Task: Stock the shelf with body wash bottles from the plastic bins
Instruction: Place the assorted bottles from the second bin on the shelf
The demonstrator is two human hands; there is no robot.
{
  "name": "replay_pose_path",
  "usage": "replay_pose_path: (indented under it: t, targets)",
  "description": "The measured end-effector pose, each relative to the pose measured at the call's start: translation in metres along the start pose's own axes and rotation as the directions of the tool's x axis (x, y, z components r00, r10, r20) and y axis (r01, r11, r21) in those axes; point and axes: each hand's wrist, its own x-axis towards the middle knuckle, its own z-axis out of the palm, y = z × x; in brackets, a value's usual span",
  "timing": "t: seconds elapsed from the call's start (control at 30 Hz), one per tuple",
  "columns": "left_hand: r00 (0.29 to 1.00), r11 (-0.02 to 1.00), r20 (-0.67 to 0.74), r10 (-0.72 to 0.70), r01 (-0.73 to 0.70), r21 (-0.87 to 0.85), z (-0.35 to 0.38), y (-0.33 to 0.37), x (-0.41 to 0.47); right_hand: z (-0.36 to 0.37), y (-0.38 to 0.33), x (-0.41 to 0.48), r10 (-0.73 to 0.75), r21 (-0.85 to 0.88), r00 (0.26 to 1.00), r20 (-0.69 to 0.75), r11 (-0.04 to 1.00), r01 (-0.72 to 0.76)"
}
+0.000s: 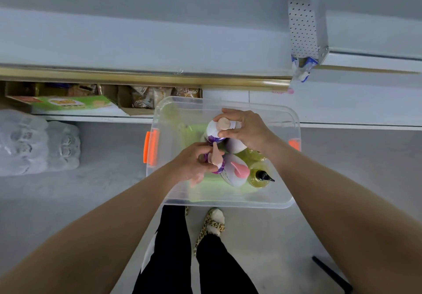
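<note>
A clear plastic bin (pixel 228 202) with orange latches stands on the floor below the shelf. Inside it stand white-and-purple body wash bottles with pink pump tops and a yellow bottle (pixel 259 176) with a black pump. My left hand (pixel 194 161) grips one pink-pump bottle (pixel 215 159) near its neck. My right hand (pixel 245 128) holds another white-and-purple bottle (pixel 214 130) by its top at the bin's far side. A third such bottle (pixel 235 172) stands untouched between them. The grey shelf (pixel 146 42) spans the top of the view.
The shelf's gold edge strip (pixel 146 79) runs above a lower shelf with cardboard boxes of snacks (pixel 137 99) and a green box (pixel 68 104). A wrapped pack of water bottles (pixel 38 143) lies on the floor at left. My feet (pixel 212 225) are just behind the bin.
</note>
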Motion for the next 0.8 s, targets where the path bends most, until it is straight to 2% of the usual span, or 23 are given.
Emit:
replay_pose_path:
  t: [0.1, 0.2, 0.37, 0.53, 0.7, 0.8]
  targets:
    - [0.999, 0.999, -0.047, -0.012, 0.01, -0.038, 0.002, 0.002, 0.002, -0.012, -0.008, -0.007, 0.007, 0.073, 0.998, -0.056, 0.997, -0.003]
    - [0.99, 0.977, -0.139, -0.041, 0.01, -0.213, 0.004, 0.012, 0.003, -0.032, -0.019, -0.016, -0.039, 0.114, 0.99, -0.134, 0.992, 0.054]
    - [0.951, 0.97, -0.306, 0.033, -0.104, -0.219, 0.0, 0.049, -0.003, -0.064, -0.046, -0.037, -0.135, 0.266, 0.96, -0.244, 0.943, 0.2]
    - [0.904, 0.945, -0.422, 0.072, -0.197, -0.261, -0.012, 0.103, -0.034, -0.09, -0.098, -0.063, -0.161, 0.203, 0.923, -0.35, 0.949, 0.243]
    - [0.823, 0.885, -0.55, 0.14, -0.353, -0.303, -0.025, 0.17, -0.085, -0.119, -0.171, -0.094, -0.262, 0.106, 0.854, -0.449, 0.934, 0.342]
    - [0.751, 0.822, -0.642, 0.155, -0.459, -0.338, -0.034, 0.21, -0.122, -0.137, -0.214, -0.114, -0.315, 0.048, 0.815, -0.486, 0.922, 0.385]
